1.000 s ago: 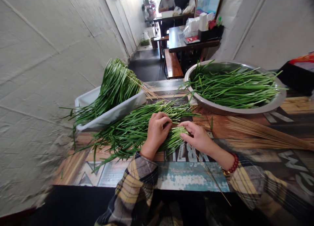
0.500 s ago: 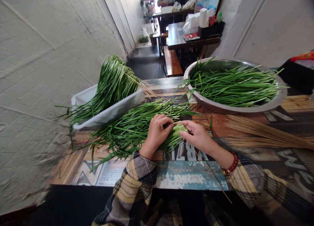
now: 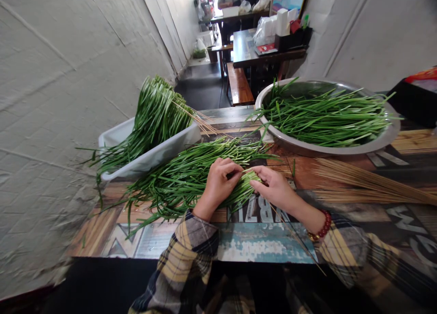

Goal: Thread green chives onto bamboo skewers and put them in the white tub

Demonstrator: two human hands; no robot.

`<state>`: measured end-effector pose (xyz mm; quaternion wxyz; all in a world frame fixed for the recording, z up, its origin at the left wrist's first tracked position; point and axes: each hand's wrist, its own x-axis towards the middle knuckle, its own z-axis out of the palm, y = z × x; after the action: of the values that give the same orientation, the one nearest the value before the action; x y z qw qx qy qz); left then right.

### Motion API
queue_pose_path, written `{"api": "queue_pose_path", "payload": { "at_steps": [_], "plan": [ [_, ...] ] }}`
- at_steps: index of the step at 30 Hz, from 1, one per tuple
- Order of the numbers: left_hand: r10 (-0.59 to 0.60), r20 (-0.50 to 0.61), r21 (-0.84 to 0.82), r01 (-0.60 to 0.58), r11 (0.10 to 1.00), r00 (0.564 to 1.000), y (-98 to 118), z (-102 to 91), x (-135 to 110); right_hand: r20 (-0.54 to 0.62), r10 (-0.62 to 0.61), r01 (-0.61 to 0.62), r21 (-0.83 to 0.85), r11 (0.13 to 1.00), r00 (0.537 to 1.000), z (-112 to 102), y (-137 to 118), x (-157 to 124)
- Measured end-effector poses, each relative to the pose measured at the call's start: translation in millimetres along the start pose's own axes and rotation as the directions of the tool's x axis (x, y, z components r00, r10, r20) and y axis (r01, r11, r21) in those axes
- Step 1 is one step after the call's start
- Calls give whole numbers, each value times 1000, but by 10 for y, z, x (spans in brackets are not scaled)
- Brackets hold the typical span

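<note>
Centre of frame: your left hand (image 3: 221, 182) is pinching, its grip closing on long green leafy stalks (image 3: 251, 183); your right hand (image 3: 275, 189) is clasping their pale ends, thumb and fingers curling round them. A thin tan wooden stick (image 3: 297, 239) is slanting from below your right hand toward lower right. More stalks are fanning leftward over the multicoloured plank-patterned surface (image 3: 266, 248). A white plastic tray (image 3: 160, 155) is carrying greens at left; a silver metal basin (image 3: 307, 147) is holding others at upper right.

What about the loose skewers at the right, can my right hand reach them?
Probably yes: the skewers lie uncovered nearby, though the right hand would first have to leave the green stalks.
</note>
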<state>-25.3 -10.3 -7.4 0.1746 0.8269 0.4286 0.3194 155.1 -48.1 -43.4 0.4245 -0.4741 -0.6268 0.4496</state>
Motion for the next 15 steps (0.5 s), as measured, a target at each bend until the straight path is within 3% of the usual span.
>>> {"api": "queue_pose_path", "payload": {
  "at_steps": [15],
  "plan": [
    [-4,36,-16,5,1000,999,-4,-11,0,-17,6,-6,-25,1000,1000,0,-39,4]
  ]
}}
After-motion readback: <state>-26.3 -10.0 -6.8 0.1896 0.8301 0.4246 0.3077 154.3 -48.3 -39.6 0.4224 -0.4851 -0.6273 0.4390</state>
